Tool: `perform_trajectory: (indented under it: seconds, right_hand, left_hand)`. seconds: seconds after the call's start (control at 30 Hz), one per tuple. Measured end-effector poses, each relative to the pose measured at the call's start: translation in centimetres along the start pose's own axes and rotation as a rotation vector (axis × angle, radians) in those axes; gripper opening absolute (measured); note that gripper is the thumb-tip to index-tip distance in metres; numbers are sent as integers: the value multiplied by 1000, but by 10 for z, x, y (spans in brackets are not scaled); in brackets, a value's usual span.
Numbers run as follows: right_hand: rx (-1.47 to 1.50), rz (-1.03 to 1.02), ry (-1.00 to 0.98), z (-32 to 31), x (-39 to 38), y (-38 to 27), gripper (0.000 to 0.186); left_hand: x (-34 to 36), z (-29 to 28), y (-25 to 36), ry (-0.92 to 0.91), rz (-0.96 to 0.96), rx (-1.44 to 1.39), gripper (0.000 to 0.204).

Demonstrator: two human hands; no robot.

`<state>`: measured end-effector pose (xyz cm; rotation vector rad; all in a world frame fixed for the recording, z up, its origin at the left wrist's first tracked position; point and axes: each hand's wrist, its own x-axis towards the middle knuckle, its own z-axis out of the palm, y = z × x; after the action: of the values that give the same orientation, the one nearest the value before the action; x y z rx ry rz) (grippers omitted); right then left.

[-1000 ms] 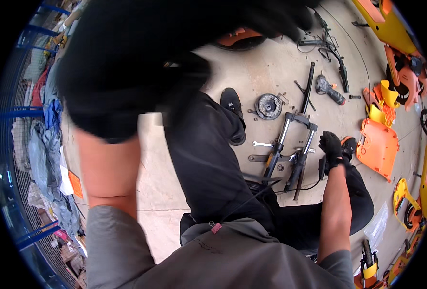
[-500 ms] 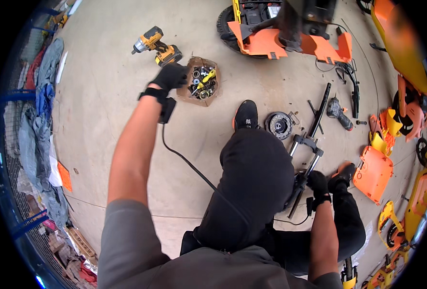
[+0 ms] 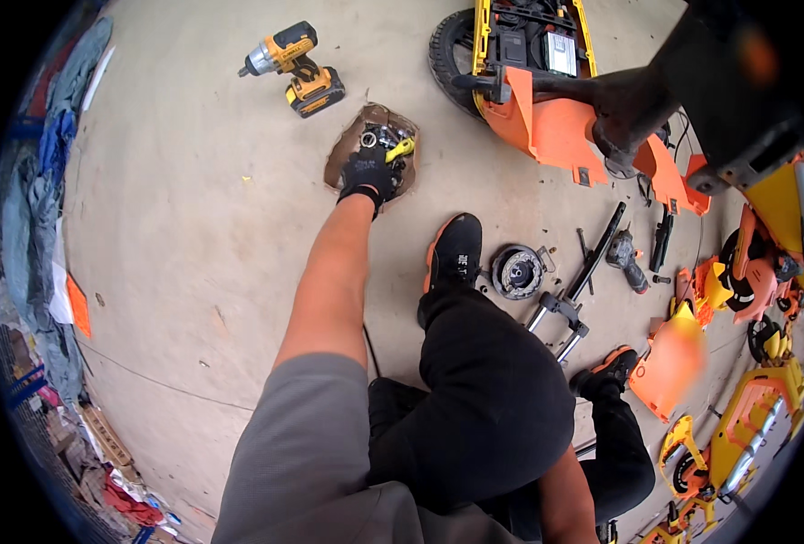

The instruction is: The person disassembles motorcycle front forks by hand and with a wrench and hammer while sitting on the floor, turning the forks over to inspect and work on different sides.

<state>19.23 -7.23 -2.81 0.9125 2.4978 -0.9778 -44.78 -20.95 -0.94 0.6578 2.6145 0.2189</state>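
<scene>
My left hand (image 3: pixel 368 171), in a black glove, reaches into a cardboard box (image 3: pixel 336 164) of small metal parts, beside a yellow-handled tool (image 3: pixel 401 148). Its fingers are down among the parts, so what they hold is unclear. A yellow-and-black cordless impact wrench (image 3: pixel 299 68) lies just behind the box. My right forearm (image 3: pixel 565 499) shows at lower right; that hand is hidden behind my black-trousered knee (image 3: pixel 484 412). A wheel hub (image 3: pixel 516 272), a front fork (image 3: pixel 561 313) and a grey power tool (image 3: pixel 627 261) lie on the floor right of my shoe (image 3: pixel 454 249).
An opened orange scooter (image 3: pixel 538 118) with a black stem looming close occupies the upper right. Orange and yellow panels (image 3: pixel 669 363) and scooter bodies (image 3: pixel 751 422) line the right side. Grey and blue tarps (image 3: pixel 30 236) and other clutter lie along the left edge.
My left hand has moved forward and down into the box. The view has shifted, with my knee now covering my right hand, which earlier was by the fork.
</scene>
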Motion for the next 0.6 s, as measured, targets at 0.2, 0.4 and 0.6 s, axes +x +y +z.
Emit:
perform_trajectory:
  seconds: [0.2, 0.4, 0.6]
  right_hand:
    - [185, 194, -39, -27, 13, -47, 22]
    - [263, 279, -82, -56, 20, -82, 21]
    - [226, 148, -61, -53, 20, -74, 20]
  left_hand:
    - [5, -16, -29, -148, 295, 56, 34]
    - [-43, -17, -28, -112, 402, -4, 23]
    - [-40, -31, -25, -253, 357, -11, 22]
